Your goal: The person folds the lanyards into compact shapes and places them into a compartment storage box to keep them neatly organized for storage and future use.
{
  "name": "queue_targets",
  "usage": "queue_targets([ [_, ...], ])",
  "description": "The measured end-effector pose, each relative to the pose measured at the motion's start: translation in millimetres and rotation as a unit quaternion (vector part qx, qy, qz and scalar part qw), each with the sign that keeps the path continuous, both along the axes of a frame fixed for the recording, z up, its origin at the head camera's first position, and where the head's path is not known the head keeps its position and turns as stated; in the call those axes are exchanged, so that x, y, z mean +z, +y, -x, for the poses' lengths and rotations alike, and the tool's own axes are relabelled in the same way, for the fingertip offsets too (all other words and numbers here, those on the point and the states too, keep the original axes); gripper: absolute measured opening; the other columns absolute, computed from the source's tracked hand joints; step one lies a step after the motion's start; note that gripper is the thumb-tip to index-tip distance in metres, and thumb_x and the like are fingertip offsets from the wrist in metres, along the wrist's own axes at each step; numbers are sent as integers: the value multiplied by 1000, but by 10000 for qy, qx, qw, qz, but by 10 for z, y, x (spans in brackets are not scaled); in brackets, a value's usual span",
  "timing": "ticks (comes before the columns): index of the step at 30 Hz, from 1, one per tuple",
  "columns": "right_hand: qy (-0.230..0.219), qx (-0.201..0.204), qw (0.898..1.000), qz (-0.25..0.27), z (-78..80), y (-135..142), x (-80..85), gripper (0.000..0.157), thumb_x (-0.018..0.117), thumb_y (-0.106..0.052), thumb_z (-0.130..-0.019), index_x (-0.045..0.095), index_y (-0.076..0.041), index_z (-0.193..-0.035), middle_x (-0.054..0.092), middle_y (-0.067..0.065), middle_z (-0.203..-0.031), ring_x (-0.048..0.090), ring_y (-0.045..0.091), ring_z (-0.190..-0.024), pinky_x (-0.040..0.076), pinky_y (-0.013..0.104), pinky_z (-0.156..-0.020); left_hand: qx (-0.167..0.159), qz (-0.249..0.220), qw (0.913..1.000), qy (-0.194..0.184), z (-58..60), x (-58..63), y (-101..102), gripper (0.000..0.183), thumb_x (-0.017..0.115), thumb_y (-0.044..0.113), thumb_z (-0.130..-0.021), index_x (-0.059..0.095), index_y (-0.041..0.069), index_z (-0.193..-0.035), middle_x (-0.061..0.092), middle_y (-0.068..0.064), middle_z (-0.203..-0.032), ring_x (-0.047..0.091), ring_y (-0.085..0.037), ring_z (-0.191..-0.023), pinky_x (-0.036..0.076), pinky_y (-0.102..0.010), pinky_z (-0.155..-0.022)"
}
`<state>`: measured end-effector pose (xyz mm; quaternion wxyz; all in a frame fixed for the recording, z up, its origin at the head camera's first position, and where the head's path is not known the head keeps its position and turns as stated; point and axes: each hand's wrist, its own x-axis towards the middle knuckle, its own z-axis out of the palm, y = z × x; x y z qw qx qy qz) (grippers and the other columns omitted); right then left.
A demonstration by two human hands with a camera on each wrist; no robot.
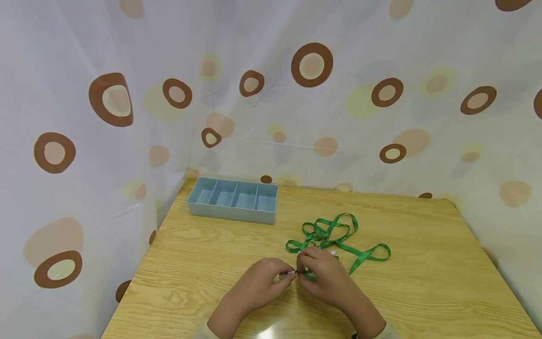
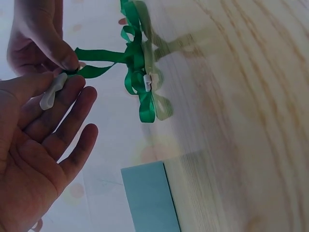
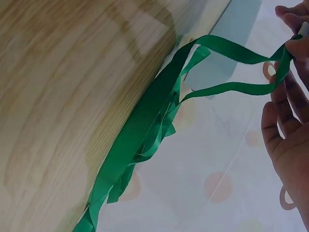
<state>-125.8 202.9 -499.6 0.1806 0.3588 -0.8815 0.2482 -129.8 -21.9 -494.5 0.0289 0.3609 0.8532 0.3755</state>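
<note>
In the head view my left hand [image 1: 259, 282] and right hand [image 1: 323, 278] meet low over the table's front part. Thumb and forefinger of the left hand pinch a small white piece, shaped like a clip or buckle [image 2: 52, 93], while its other fingers are spread. Right against that piece, my right thumb and fingers pinch the end of a narrow green ribbon [image 3: 140, 123]. The ribbon loops down from the fingers to a loose tangle on the table beyond the right hand. Another small white piece [image 2: 147, 82] lies among the coils.
A pale blue tray [image 1: 232, 213] with several compartments stands at the table's back left. The wood-grain table [image 1: 203, 263] ends at a patterned curtain [image 1: 271, 117] behind and along the sides.
</note>
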Motion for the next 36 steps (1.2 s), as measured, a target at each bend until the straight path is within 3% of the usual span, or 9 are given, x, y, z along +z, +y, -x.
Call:
queue_targets([
  [10,-424,102,9989,147,20,20,-19,21,87,-4,-77,74,-20,-81,74,-5,-103,66,7,-95,57,35,-83,42,119,9999,32,-5,24,-23,21,63,19,-109,82,11,-109,79,7,-100,67,4,-90,55,-15,-81],
  [16,-789,-96,9966,199,3,40,18,13,90,-18,-86,82,-26,-91,76,-9,-113,68,13,-107,52,54,-94,63,69,9999,104,-3,44,-31,20,63,20,-109,81,12,-110,79,5,-104,70,1,-96,57,-18,-85],
  [21,-1132,79,9933,219,-7,41,26,7,87,-16,-89,85,-23,-87,78,-5,-122,67,18,-116,47,67,-102,57,-4,10000,31,-13,65,-45,21,62,21,-110,81,12,-110,79,5,-107,71,0,-99,58,-20,-87],
  [29,-1027,263,9941,242,3,44,23,17,85,-10,-86,79,-24,-82,72,-22,-93,65,7,-100,48,49,-95,84,-40,10000,-8,-24,75,-39,20,62,20,-109,80,11,-109,79,4,-107,71,-1,-98,59,-21,-88],
  [36,-1232,311,9909,450,11,95,36,23,86,-8,-86,74,-27,-79,70,-23,-88,63,4,-95,47,42,-93,108,94,9999,-5,-21,56,-43,22,61,22,-110,80,11,-108,79,6,-106,70,-1,-98,58,-21,-87],
])
